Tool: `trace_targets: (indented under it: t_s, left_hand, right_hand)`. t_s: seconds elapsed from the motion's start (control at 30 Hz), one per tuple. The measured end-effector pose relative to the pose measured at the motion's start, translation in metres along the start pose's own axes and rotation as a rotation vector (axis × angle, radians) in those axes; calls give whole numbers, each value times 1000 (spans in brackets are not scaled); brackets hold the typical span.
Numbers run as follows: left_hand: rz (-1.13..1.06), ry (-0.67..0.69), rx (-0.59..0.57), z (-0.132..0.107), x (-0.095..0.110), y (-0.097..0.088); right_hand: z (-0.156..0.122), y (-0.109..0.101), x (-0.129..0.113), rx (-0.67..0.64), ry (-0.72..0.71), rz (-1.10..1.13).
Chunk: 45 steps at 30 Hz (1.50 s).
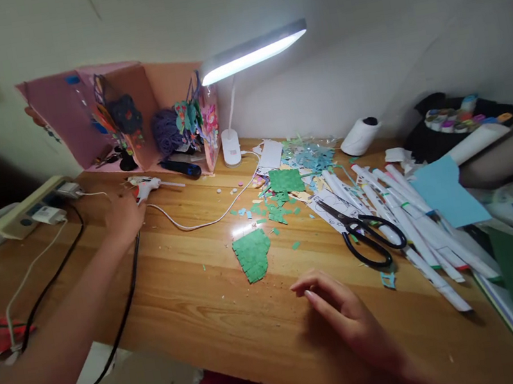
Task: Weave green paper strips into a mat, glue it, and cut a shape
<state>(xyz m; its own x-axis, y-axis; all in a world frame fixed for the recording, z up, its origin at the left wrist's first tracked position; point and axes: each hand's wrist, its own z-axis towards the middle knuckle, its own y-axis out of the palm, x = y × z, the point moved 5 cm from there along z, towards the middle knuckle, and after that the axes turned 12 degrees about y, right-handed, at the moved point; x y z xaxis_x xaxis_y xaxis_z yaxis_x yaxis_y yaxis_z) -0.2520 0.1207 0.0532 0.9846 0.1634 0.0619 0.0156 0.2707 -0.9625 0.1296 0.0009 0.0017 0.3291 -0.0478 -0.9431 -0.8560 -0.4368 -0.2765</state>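
My left hand [124, 218] reaches to the left side of the desk, its fingers closed on the handle of a white and orange glue gun [146, 187]. A glue stick [172, 185] pokes out of the gun, and a black cord [136, 269] runs down from beneath the hand. Over the front of the desk, my right hand [341, 311] is loosely bent, thumb and fingers apart, holding nothing. Beyond its fingertips lies a green cut piece [253, 256] with notched edges. Large black-handled scissors [365, 236] rest to the right of that, partly open.
A lit lamp [231, 147] stands at the back beside a pink box [148, 95] with yarn and trinkets. Green and blue scraps [286, 181] cover the back middle. Several white markers [409, 219] lie right, near a blue sheet [448, 191]. A power strip [30, 208] sits left.
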Motion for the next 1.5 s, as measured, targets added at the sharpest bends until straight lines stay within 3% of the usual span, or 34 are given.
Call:
trace_targets:
  t_s: [0.1,0.23,0.27,0.33,0.43,0.57,0.67,0.73,0.87,0.97,1.13,1.3,1.5]
  left_hand:
    - [-48,83,10,-20,52,3]
    - [-466,494,-309,-60,161,18]
    - [-481,532,-347,-67,180,19]
    - [-408,485,-410,-75,199,22]
    - [-414,385,-443,-74,198,29]
    - [-647,341,-481,-68,181,46]
    - [-927,387,-628,-69,180,52]
    - [-1144,381,-725,-72,184,50]
    - [-1355,315,-737,-78,195,36]
    - [-1371,353,-739,-89,209,26]
    - [-1332,448,-772,-109,229,21]
    - [-1313,480,-756,-114,233,23]
    - [-1263,478,-735,-115,233,27]
  right_hand:
    - [1,-3,2,31,26,30]
    - [2,-5,4,45,35,61]
    - [3,-6,4,50,37,64]
    - [4,-9,5,65,35,73]
    - [4,-15,5,91,33,88]
    - [4,-20,5,104,42,93]
    - [5,-22,4,106,39,92]
    - [6,-23,5,119,50,110]
    - [11,-27,11,156,170,180]
    - [14,-25,13,129,240,244]
    - [17,-22,10,110,207,327]
    - [16,-20,17,119,290,312]
    - [16,-24,13,175,287,244]
